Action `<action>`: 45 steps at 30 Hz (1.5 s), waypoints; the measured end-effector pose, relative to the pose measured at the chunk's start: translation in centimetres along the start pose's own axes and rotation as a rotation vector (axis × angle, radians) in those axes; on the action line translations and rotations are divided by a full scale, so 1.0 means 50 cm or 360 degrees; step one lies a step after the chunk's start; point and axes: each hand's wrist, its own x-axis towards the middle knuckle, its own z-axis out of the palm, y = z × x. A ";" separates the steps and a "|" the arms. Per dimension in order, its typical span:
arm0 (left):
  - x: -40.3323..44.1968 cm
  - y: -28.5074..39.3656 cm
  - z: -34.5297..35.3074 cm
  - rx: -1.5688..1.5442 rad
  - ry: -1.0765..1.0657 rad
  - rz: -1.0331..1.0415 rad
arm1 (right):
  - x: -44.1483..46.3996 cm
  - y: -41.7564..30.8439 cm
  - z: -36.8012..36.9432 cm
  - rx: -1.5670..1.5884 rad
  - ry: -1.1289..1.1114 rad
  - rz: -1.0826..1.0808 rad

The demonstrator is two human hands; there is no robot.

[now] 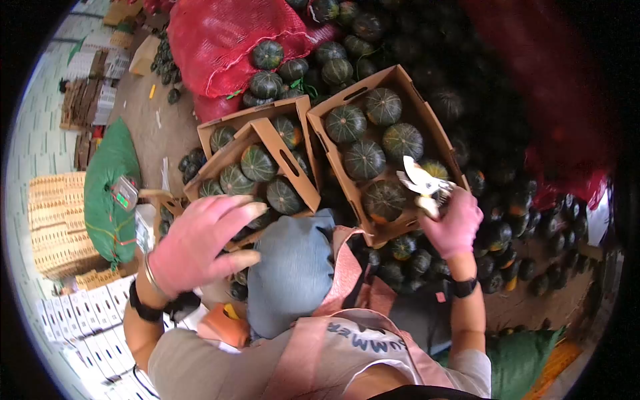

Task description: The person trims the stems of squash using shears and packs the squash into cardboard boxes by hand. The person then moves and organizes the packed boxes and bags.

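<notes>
My right hand (455, 225), in a pink glove with bare-looking fingertips, grips a pair of pruning shears (419, 179) with light-coloured blades pointing up and left. The shears are over the lower right part of a cardboard box (429, 123) that holds several dark green pumpkins (365, 159). My left hand (197, 245), gloved in pink too, is open with its fingers spread and nothing in it. It hovers left of my knee, near a second cardboard box (287, 159) with more green pumpkins (235, 180). A third box (301, 110) sits partly behind that one.
Loose pumpkins (493, 237) are heaped behind and to the right. A red mesh sack (233, 43) stands at the back left. At the left are a green sack (107, 193), a small scale-like device (125, 194) with a green display, and stacked flattened cartons (60, 220).
</notes>
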 end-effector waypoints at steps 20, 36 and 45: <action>0.182 0.074 0.167 -0.1024 0.0195 0.0027 | 0.107 -0.122 0.013 -0.0386 -0.0638 0.0171; -0.499 0.137 0.017 -0.1535 -0.0449 -0.0896 | 0.015 -0.122 -0.711 -0.0498 -0.0827 0.0013; -0.906 0.557 0.256 -0.1956 -0.1398 -0.1736 | -0.025 0.139 -0.888 -0.0144 -0.0960 0.0643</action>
